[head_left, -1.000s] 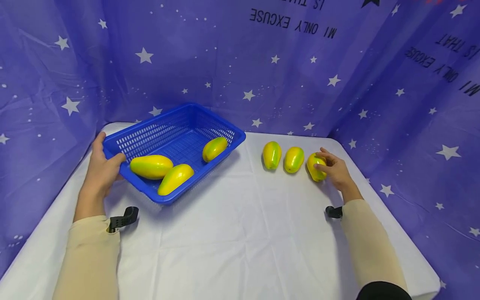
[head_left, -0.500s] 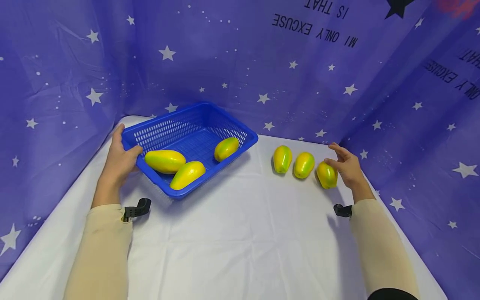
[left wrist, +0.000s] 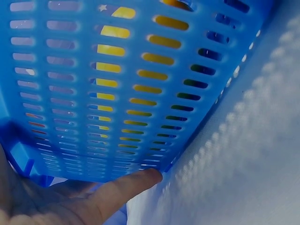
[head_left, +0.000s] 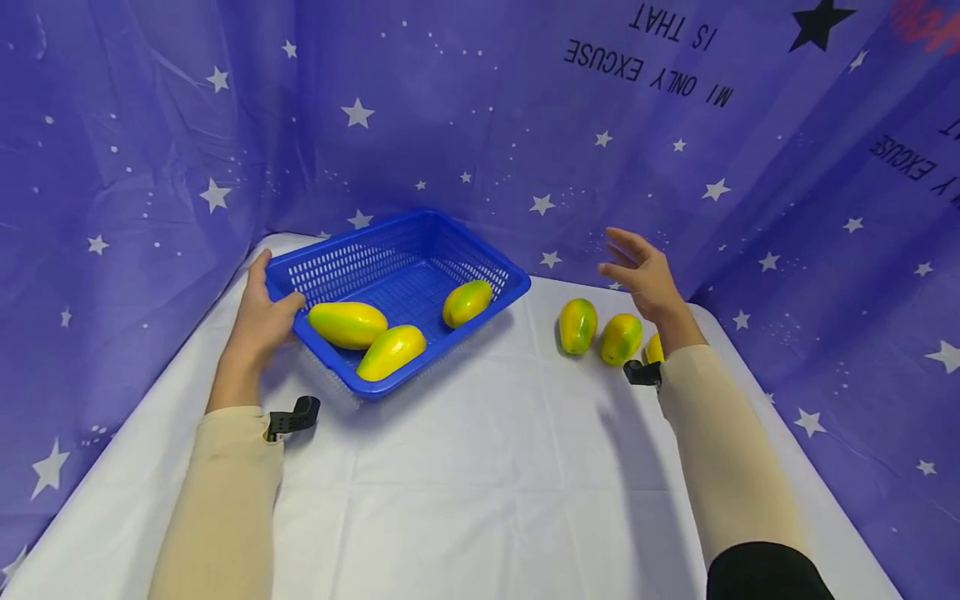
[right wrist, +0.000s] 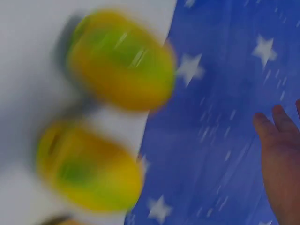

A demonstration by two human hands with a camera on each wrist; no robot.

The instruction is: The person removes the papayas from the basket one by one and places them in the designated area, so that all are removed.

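Observation:
My left hand [head_left: 262, 321] grips the left end of a blue plastic basket [head_left: 352, 258], thumb over the rim. In the left wrist view its fingers [left wrist: 122, 190] lie against the slotted basket wall [left wrist: 61, 89]. Inside the basket are three yellow-green mangoes: one at the left [head_left: 348, 325], one in front [head_left: 392, 352] and one at the right [head_left: 467, 303]. My right hand [head_left: 643, 273], fingers apart and holding nothing, is raised above a row of three more mangoes. Of these, the left mango [head_left: 578, 326] and middle mango [head_left: 621, 339] show well; my right wrist mostly hides the right mango [head_left: 654, 348].
A white cloth [head_left: 465, 467] covers the table. Purple curtains [head_left: 480, 108] with white stars and lettering hang close behind the table and along both sides. A black wrist-camera mount [head_left: 294, 418] juts from the left sleeve.
My right hand has let go of the rightmost mango, rising and moving left over the row. That mango stays on the table. My left hand keeps its grip on the basket; the head view has shifted.

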